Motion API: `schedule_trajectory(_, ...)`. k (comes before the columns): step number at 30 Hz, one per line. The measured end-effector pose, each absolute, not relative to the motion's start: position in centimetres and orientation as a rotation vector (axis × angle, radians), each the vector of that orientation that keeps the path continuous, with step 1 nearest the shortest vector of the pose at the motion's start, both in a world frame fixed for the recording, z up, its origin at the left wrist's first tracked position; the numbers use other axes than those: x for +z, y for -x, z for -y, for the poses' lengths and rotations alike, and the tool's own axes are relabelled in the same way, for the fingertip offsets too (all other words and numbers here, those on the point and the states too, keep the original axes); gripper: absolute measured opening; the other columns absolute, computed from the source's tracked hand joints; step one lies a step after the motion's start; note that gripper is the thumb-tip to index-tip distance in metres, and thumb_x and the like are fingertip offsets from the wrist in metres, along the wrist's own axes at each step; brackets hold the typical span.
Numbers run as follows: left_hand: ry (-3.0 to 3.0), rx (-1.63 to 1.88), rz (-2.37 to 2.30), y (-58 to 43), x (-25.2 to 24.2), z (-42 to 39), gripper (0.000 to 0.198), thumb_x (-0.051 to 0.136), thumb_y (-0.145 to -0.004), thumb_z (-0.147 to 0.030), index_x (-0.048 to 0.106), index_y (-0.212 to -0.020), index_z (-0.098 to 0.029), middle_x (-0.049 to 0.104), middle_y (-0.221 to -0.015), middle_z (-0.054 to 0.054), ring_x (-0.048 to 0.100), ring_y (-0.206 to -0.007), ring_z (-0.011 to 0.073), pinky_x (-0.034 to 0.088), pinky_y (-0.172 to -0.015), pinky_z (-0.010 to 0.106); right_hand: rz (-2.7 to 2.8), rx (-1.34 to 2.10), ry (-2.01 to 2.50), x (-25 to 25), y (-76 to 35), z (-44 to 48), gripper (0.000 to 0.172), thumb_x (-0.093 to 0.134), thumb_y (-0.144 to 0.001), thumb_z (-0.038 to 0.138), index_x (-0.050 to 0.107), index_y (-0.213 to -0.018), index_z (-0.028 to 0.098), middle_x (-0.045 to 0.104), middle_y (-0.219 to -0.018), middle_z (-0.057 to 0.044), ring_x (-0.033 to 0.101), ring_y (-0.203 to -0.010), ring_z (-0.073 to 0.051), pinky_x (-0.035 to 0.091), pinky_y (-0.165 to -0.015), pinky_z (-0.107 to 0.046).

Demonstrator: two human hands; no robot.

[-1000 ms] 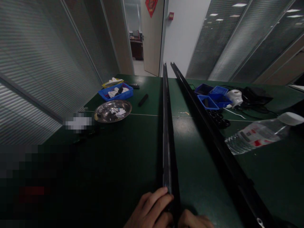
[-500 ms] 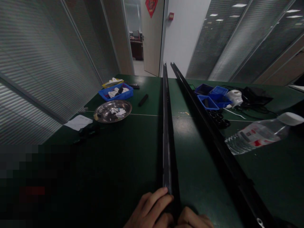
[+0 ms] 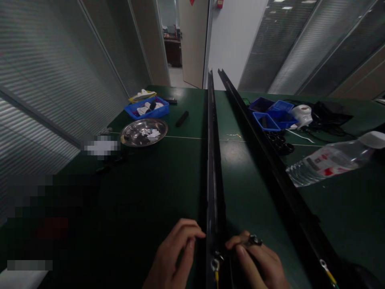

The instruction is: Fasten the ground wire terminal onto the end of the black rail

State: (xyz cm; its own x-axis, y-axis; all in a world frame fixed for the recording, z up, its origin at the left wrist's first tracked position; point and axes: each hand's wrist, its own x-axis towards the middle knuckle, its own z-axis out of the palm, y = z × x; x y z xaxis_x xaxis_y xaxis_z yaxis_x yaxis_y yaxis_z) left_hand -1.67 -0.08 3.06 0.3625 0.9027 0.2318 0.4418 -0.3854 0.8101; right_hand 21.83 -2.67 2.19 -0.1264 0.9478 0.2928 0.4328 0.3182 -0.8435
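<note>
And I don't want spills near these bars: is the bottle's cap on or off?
On: the white cap covers the top end of the clear bottle.

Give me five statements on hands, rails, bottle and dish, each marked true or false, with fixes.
1. The left hand is beside the right rail. False: it is beside the left rail.
2. A shiny metal piece shows in the right hand. True.
3. The bottle has a red cap. False: the cap is white.
4. A ring terminal shows toward the near end of each rail, one on the left, one on the right. True.
5. The dish sits right of both rails. False: it sits left of both.
</note>
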Motion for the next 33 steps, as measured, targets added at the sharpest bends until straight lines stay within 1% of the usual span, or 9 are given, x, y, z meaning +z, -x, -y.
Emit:
schedule_trajectory(3, -1.942, 0.848, -1.148, 1.7, 3.1, 0.3, 0.025, 0.038, -0.102, -0.014, 0.061, -0.095, -0.023, 0.067, -0.079, -0.002, 0.063, -0.070, 0.0142, 0.049, -0.069, 0.026, 1.718, 0.823, 1.239, 2.5, -22.1, 2.6, 0.016, 0.055, -0.101, 0.018, 0.070, -0.102, 0.024, 0.075, -0.088, -0.003, 0.074, -0.079, -0.016, 0.058, -0.072, -0.019)
schedule_trajectory(7, -2.107, 0.750, -1.048, 1.5, 3.0, 0.6, 0.025, 0.035, -0.096, -0.009, 0.054, -0.087, -0.022, 0.059, -0.064, -0.006, 0.050, -0.051, 0.0121, 0.041, -0.069, 0.031, 1.722, 0.849, 1.201, 2.9, -21.8, 2.6, 0.015, 0.055, -0.099, 0.015, 0.068, -0.097, 0.024, 0.072, -0.084, -0.001, 0.071, -0.074, -0.014, 0.057, -0.069, -0.018)
schedule_trajectory(9, -2.148, 0.730, -1.009, 1.4, 3.0, 0.7, 0.024, 0.034, -0.094, -0.007, 0.051, -0.086, -0.021, 0.057, -0.062, -0.008, 0.048, -0.047, 0.0108, 0.040, -0.071, 0.032, 1.726, 0.852, 1.181, 3.0, -21.7, 2.7, 0.016, 0.054, -0.100, 0.015, 0.067, -0.097, 0.023, 0.070, -0.082, -0.001, 0.070, -0.072, -0.014, 0.056, -0.067, -0.019)
schedule_trajectory(12, -2.164, 0.688, -1.009, 1.4, 3.1, 0.7, 0.022, 0.035, -0.093, -0.006, 0.050, -0.087, -0.021, 0.056, -0.062, -0.008, 0.051, -0.049, 0.0107, 0.040, -0.075, 0.033, 1.735, 0.884, 1.170, 3.0, -21.6, 2.8, 0.016, 0.052, -0.100, 0.014, 0.066, -0.098, 0.022, 0.069, -0.082, -0.002, 0.070, -0.071, -0.014, 0.056, -0.065, -0.019)
schedule_trajectory(17, -2.168, 0.653, -1.044, 1.3, 3.4, 0.8, 0.023, 0.033, -0.094, -0.006, 0.049, -0.086, -0.021, 0.055, -0.063, -0.008, 0.052, -0.051, 0.0113, 0.039, -0.075, 0.033, 1.732, 0.888, 1.171, 3.0, -21.6, 2.8, 0.017, 0.054, -0.100, 0.013, 0.067, -0.099, 0.022, 0.072, -0.087, -0.002, 0.072, -0.077, -0.015, 0.058, -0.071, -0.020)
schedule_trajectory(21, -2.167, 0.638, -1.058, 1.4, 3.2, 1.1, 0.022, 0.035, -0.093, -0.006, 0.050, -0.087, -0.021, 0.060, -0.066, -0.007, 0.053, -0.054, 0.0123, 0.038, -0.075, 0.033, 1.740, 0.876, 1.203, 3.0, -21.4, 2.8, 0.016, 0.055, -0.100, 0.018, 0.069, -0.094, 0.022, 0.073, -0.085, -0.003, 0.073, -0.076, -0.016, 0.058, -0.070, -0.020)
schedule_trajectory(24, -2.151, 0.671, -1.063, 1.4, 3.3, 1.2, 0.024, 0.035, -0.093, -0.004, 0.052, -0.090, -0.021, 0.063, -0.070, -0.005, 0.056, -0.057, 0.0123, 0.038, -0.073, 0.032, 1.726, 0.883, 1.272, 3.0, -21.4, 2.9, 0.018, 0.054, -0.102, 0.024, 0.070, -0.093, 0.023, 0.073, -0.084, -0.003, 0.072, -0.076, -0.016, 0.058, -0.070, -0.020)
schedule_trajectory(29, -2.153, 0.724, -1.088, 1.3, 3.5, 1.0, 0.024, 0.035, -0.095, -0.006, 0.052, -0.088, -0.022, 0.061, -0.067, -0.005, 0.051, -0.055, 0.0138, 0.037, -0.068, 0.032, 1.732, 0.908, 1.313, 2.7, -21.4, 2.8, 0.021, 0.053, -0.104, 0.028, 0.070, -0.092, 0.023, 0.072, -0.083, -0.002, 0.071, -0.075, -0.015, 0.057, -0.071, -0.019)
schedule_trajectory(33, -2.140, 0.712, -1.061, 1.4, 3.5, 0.8, 0.023, 0.034, -0.095, -0.007, 0.052, -0.090, -0.021, 0.062, -0.069, -0.004, 0.050, -0.054, 0.0132, 0.036, -0.067, 0.033, 1.747, 0.888, 1.287, 2.6, -21.4, 2.6, 0.019, 0.053, -0.103, 0.027, 0.070, -0.094, 0.023, 0.073, -0.086, -0.003, 0.072, -0.080, -0.016, 0.057, -0.073, -0.019)
